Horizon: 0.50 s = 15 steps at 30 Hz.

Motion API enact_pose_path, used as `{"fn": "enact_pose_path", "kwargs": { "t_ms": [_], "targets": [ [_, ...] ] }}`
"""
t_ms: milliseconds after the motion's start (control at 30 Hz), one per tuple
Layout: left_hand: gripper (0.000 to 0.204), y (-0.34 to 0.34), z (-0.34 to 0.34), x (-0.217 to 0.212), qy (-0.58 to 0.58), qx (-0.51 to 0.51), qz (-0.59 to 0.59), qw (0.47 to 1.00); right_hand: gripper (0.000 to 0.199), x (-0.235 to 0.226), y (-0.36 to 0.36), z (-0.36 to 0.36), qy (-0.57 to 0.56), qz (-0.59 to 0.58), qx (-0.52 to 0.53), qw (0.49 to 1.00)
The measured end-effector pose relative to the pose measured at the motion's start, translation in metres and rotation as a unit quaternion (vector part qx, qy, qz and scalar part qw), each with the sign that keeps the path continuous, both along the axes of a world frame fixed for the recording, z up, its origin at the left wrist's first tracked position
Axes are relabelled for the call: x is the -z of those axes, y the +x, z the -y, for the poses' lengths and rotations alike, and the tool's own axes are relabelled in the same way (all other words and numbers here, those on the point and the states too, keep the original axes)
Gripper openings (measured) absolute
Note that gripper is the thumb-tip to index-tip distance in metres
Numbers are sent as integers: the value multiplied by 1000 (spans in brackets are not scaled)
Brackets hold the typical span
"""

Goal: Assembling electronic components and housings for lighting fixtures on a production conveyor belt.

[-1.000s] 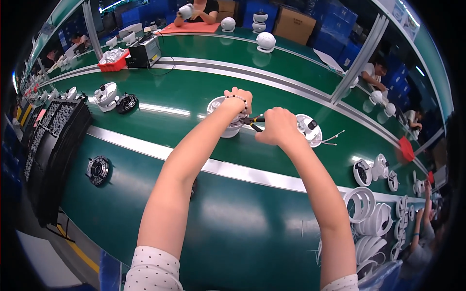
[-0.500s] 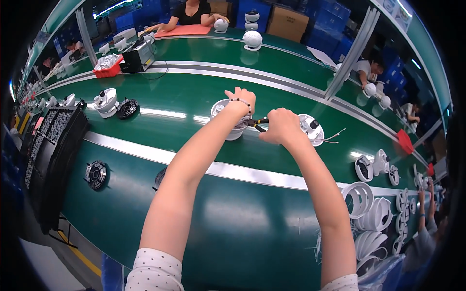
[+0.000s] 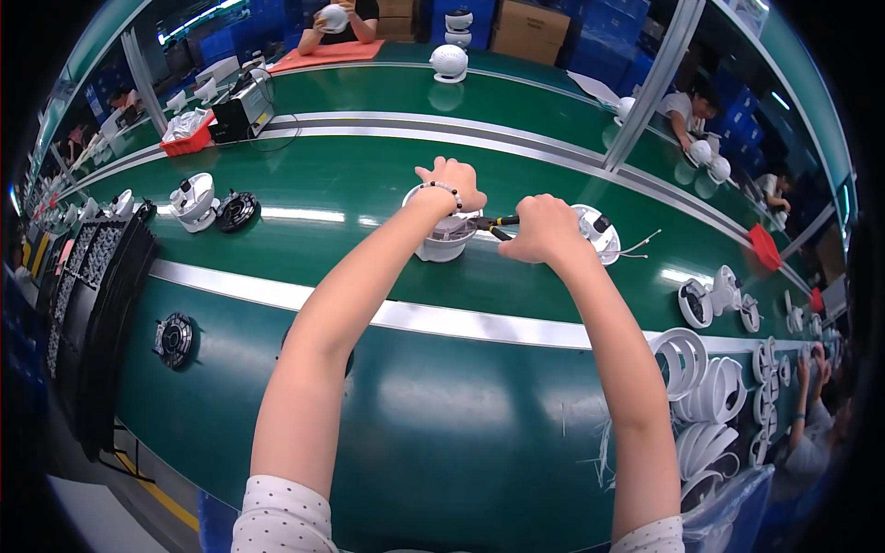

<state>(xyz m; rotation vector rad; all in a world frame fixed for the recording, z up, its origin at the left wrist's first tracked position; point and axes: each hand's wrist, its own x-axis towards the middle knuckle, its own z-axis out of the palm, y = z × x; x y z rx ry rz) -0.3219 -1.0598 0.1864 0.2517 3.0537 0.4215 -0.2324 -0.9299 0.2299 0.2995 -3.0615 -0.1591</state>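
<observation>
In the middle of the green belt stands a white round housing (image 3: 446, 246) with its open side up and parts inside. My left hand (image 3: 454, 182), wearing a bead bracelet, is closed over the housing's far rim; its fingertips are partly hidden. From the right, my right hand (image 3: 546, 229) is closed around the handles of a pair of pliers (image 3: 503, 222) with black and yellow grips. The plier jaws reach over the housing's right edge, and what they touch is too small to tell. Just beyond my right hand lies another white housing part (image 3: 601, 241) with thin wires trailing right.
A black rack (image 3: 97, 295) of small parts stands at the left. Black round parts (image 3: 173, 340) lie on the near table. White rings (image 3: 682, 364) and curved shells (image 3: 714, 396) pile up at the right. Across the belt, a person holds a white ball-shaped device (image 3: 332, 18).
My right hand has drawn slightly to the right with the pliers, while my left hand stays on the housing. The person across has lifted the white ball-shaped device off the table. The view has shifted slightly.
</observation>
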Motion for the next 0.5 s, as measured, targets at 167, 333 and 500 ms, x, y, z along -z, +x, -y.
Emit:
{"fn": "enact_pose_path", "kwargs": {
  "t_ms": [167,333,500],
  "targets": [
    [41,3,4,1,0,12,-20,1000,30,3,-2,-7,-33,13,5,999],
    [42,3,7,-1,11,20,-20,1000,33,-4,2,-10,-76,66,27,995],
    [43,6,1,0,5,40,-31,999,33,11,-3,-10,-100,40,19,994]
  ]
}}
